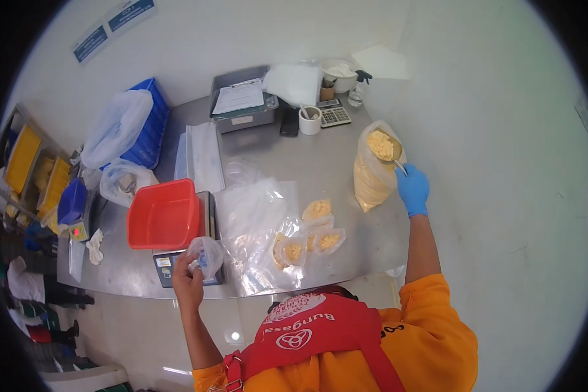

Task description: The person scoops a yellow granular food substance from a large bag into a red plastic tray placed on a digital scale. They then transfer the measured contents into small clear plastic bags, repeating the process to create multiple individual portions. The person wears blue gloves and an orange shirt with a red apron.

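Note:
My right hand (413, 190), in a blue glove, grips the handle of a metal scoop (397, 153) heaped with pale yellow pieces, at the mouth of a tall clear plastic bag (370, 183) of the same food. My bare left hand (188, 274) holds a small clear plastic bag (209, 257) with its mouth spread, over the near edge of a digital scale (164, 269). A red plastic basin (164, 215) stands on that scale. Several small bags of yellow pieces (329, 241) stand in the middle, beside a pile of flat clear bags (252, 210).
Behind are a grey bin (242, 120) with a clipboard (239, 96), a white cup (309, 122), a calculator (335, 116) and a spray bottle (356, 94). A blue crate (157, 127) stands back left; a second scale (78, 231) is at the left edge. Other people (27, 284) are far left.

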Demonstrator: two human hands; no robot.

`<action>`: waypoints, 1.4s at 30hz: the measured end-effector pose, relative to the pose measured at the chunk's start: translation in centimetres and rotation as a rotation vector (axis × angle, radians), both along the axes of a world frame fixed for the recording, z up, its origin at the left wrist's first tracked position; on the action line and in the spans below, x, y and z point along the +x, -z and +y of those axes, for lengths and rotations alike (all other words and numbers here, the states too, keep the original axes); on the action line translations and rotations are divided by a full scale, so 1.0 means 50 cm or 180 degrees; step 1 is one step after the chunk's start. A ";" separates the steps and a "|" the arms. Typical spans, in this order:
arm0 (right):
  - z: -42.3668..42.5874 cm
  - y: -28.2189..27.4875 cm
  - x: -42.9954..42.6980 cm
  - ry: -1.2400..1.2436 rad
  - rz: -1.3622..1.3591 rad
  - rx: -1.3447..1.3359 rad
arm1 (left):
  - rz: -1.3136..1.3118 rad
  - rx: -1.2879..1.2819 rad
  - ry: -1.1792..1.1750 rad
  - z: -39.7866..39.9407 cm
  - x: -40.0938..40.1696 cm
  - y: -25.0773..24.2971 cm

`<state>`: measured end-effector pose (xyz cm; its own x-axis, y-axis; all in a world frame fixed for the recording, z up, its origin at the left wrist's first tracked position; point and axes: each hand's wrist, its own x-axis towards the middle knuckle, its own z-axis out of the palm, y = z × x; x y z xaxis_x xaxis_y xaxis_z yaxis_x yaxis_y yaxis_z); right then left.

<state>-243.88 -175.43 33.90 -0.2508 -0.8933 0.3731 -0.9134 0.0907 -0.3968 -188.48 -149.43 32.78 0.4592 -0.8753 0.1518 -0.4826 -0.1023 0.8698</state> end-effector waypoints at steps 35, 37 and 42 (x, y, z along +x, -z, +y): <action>0.075 -0.365 0.725 -0.4229 0.1766 -0.0178 | -0.2340 0.0126 0.0206 -0.145 0.018 -0.264; 0.080 -0.383 0.754 -0.4307 0.1773 -0.0153 | -0.2896 0.0687 0.0233 -0.126 0.058 -0.286; 0.091 -0.364 0.826 -0.4616 0.1414 -0.0406 | -0.2884 0.0947 -0.0029 -0.105 0.099 -0.317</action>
